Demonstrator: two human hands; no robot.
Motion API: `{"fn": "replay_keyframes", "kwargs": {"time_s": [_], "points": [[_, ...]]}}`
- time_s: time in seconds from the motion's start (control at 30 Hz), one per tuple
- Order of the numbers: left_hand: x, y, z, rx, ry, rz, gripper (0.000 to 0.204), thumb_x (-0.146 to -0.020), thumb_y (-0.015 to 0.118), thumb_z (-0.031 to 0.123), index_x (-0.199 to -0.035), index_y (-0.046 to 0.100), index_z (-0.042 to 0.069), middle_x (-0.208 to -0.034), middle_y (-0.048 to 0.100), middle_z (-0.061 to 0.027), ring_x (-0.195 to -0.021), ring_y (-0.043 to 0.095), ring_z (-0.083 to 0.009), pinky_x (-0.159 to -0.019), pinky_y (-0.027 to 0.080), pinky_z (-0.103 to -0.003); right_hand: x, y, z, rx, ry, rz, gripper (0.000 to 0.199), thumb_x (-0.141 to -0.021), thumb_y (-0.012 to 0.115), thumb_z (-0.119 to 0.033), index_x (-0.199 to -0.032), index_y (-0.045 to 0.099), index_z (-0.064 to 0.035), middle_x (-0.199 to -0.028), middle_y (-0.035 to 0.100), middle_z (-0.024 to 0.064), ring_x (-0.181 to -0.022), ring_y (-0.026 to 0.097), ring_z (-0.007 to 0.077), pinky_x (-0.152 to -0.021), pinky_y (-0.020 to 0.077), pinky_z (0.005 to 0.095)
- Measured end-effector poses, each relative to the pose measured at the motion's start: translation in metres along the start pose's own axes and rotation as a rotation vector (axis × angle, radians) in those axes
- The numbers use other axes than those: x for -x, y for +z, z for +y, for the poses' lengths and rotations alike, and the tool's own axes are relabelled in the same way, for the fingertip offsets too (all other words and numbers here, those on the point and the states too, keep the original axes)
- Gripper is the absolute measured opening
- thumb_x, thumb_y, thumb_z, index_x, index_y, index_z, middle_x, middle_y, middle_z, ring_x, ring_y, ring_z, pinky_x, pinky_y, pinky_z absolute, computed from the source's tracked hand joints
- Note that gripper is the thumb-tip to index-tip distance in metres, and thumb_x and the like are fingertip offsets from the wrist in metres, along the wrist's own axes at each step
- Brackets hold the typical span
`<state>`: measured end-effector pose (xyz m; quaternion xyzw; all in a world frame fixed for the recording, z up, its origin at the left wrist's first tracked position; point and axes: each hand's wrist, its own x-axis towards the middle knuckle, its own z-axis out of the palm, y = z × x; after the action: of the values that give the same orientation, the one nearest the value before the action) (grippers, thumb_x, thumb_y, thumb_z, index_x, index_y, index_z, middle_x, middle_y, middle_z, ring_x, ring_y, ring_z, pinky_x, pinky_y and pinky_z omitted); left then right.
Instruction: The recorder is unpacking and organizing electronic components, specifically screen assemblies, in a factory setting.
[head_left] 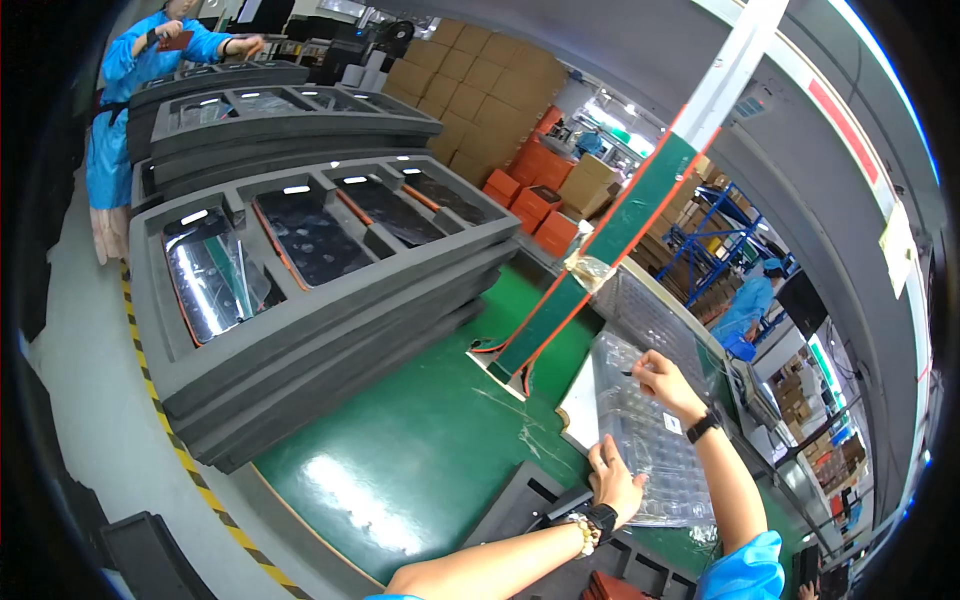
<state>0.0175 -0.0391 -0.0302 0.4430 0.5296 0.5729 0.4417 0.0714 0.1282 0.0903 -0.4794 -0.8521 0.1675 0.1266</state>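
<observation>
Left hand (pixel 618 485) and right hand (pixel 668 385) at a clear plastic tray (pixel 630 410)

At far left, a co-worker (pixel 122 145) in a blue gown stands beside stacked grey foam trays (pixel 330 300). The top tray of the nearest stack has four compartments holding dark glossy panels (pixel 310 235), several with orange edges. Yellow-and-black tape (pixel 150 385) runs along the floor below, past a black box (pixel 155 560) near the lower edge.

Next comes the green tabletop (pixel 400 480), with cardboard boxes (pixel 460 90) and orange bins (pixel 535 205) in the background. A green-and-white post (pixel 640 200) rises at a slant from the table's far side. Nearer, a dark foam piece (pixel 505 510) lies by the left wrist, which wears a black band and a beaded bracelet (pixel 585 535).

The left hand is at the near left side of the clear tray, fingers bent; whether they grasp its edge I cannot tell. The tray lies on the right part of the table, partly over a white board (pixel 578 410). Above its far part, the right hand pinches a small dark piece (pixel 628 374) between thumb and fingers; a black band (pixel 704 425) circles that wrist.

Farther right, in the background, are a blue rack (pixel 715 235) and another person (pixel 745 300) in blue.
</observation>
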Motion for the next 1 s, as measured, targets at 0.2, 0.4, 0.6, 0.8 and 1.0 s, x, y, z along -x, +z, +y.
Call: {"fn": "replay_keyframes", "kwargs": {"time_s": [0.2, 0.4, 0.6, 0.8, 1.0], "points": [[-0.006, 0.001, -0.012, -0.055, 0.104, 0.006, 0.095, -0.078, 0.075, 0.017, -0.145, 0.012, -0.008, -0.140, 0.022, -0.0266, -0.121, 0.040, -0.0467, -0.105, 0.036, -0.046, 0.135, -0.036, -0.010, -0.626, 0.140, -0.025, 0.027, -0.099, 0.053, -0.031, -0.112, 0.053, -0.0074, -0.071, 0.059, -0.0005, -0.063, 0.047, 0.0049, -0.059, 0.0363, 0.0203], [-0.010, -0.002, -0.020, -0.140, 0.167, 0.000, 0.097, -0.078, 0.077, 0.020, -0.142, 0.012, -0.014, -0.136, 0.023, -0.0259, -0.124, 0.038, -0.0427, -0.106, 0.036, -0.042, 0.187, -0.035, 0.020, -0.369, 0.182, 0.177, 0.035, -0.102, 0.044, -0.033, -0.094, 0.062, -0.0034, -0.072, 0.051, -0.0005, -0.068, 0.047, 0.0100, -0.065, 0.0381, 0.0259], [-0.005, -0.010, -0.003, -0.073, 0.068, -0.106, 0.094, -0.082, 0.074, 0.022, -0.144, 0.011, -0.009, -0.137, 0.019, -0.0240, -0.128, 0.031, -0.0374, -0.110, 0.031, -0.039, 0.120, 0.003, 0.008, 0.157, 0.004, 0.304, 0.026, -0.097, 0.050, -0.029, -0.095, 0.059, -0.0045, -0.080, 0.066, 0.0189, -0.077, 0.066, 0.0348, -0.070, 0.0495, 0.0439], [-0.006, -0.004, -0.018, -0.129, 0.136, -0.078, 0.094, -0.082, 0.074, 0.027, -0.141, 0.013, -0.014, -0.135, 0.021, -0.0280, -0.128, 0.030, -0.0408, -0.110, 0.030, -0.039, 0.043, 0.054, -0.003, 0.419, -0.133, 0.282, 0.020, -0.092, 0.053, -0.021, -0.101, 0.051, -0.0039, -0.076, 0.066, 0.0209, -0.072, 0.064, 0.0412, -0.065, 0.0504, 0.0508], [-0.004, -0.003, -0.014, -0.127, 0.105, -0.055, 0.090, -0.082, 0.073, 0.026, -0.141, 0.016, -0.011, -0.135, 0.023, -0.0293, -0.123, 0.037, -0.0454, -0.106, 0.035, -0.043, 0.019, 0.069, -0.001, 0.605, -0.319, 0.276, 0.016, -0.085, 0.053, -0.011, -0.096, 0.047, -0.0006, -0.061, 0.062, 0.0205, -0.057, 0.063, 0.0385, -0.054, 0.0510, 0.0485]]}}
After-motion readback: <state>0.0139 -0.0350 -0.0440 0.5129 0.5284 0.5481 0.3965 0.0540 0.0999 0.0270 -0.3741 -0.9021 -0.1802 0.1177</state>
